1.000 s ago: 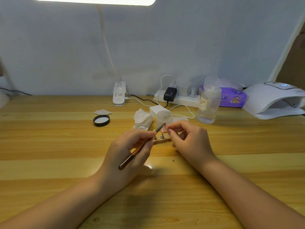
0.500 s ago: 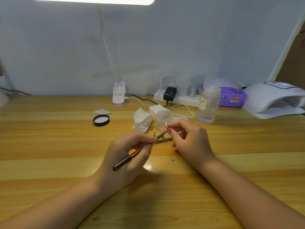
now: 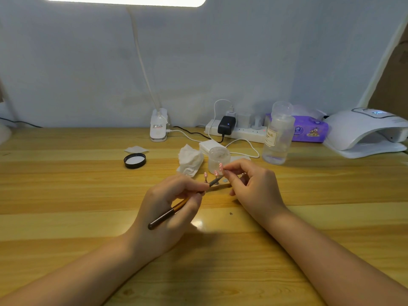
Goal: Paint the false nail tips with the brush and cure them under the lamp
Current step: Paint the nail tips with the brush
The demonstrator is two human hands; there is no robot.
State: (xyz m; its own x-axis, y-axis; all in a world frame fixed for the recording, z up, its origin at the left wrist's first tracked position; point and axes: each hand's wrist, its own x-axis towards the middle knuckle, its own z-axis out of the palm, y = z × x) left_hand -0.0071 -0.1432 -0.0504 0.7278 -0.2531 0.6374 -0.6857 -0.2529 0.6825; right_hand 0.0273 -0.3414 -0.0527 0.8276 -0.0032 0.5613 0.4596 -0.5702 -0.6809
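I am in the painting half of the job, and nothing here says curing has begun. My left hand (image 3: 172,208) is curled round the brush (image 3: 176,209), pinching it pen-fashion near the ferrule, with the dark handle end trailing back over my palm and the bristle end reaching forward to the nail tips (image 3: 215,173). My right hand (image 3: 254,186) has its thumb and forefinger pinched on one pink tip (image 3: 220,166) on its little stand, raised just above the others; the remaining fingers are loosely curled. At least two more pink tips stand on their holders just left of it, low over the wooden surface (image 3: 66,195), right in front of the small clear jar (image 3: 219,159). They all look pink, so I judge a colour coat is on some of them, though they are too small for me to tell how many are finished or whether the one I hold is fully covered. The white curing lamp (image 3: 364,131) sits well apart at the far right of the surface, its opening holding nothing that I can see. So what is left, as I read it: finish brushing this tip and any others, then carry the set over to the lamp. The jar's black lid (image 3: 135,160) lies off to the left, and a crumpled tissue (image 3: 189,160) sits beside the jar.
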